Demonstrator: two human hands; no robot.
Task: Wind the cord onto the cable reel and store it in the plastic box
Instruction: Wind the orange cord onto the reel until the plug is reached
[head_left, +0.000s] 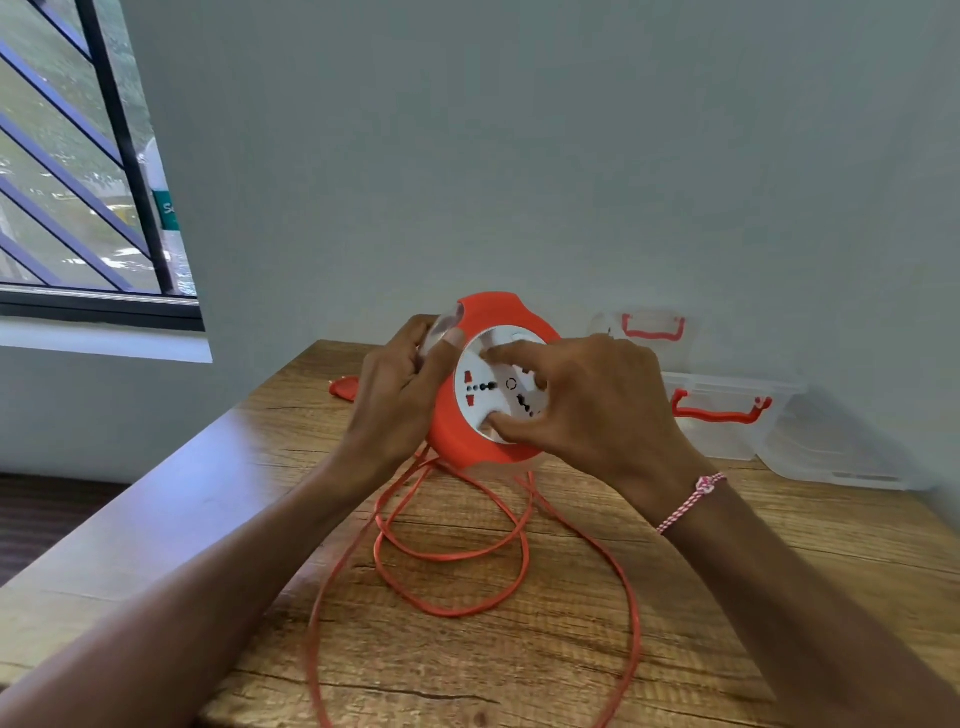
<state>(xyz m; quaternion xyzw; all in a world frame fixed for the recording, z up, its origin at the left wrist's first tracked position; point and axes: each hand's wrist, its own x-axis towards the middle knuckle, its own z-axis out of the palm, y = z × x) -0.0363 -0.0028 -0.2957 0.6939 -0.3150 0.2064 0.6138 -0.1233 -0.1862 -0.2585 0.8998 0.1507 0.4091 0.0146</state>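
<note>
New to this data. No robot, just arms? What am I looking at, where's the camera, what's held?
There is no machine here: a person works bare-handed. The single picture comes from a wide-angle camera worn on their head, looking forward and down. The left hand grips the side of an orange cable reel. The right hand has its thumb and fingertips on the reel's white socket face. The orange cord lies in loose loops on the wooden table below the reel. A clear plastic box with a red handle sits at the back right by the wall.
</note>
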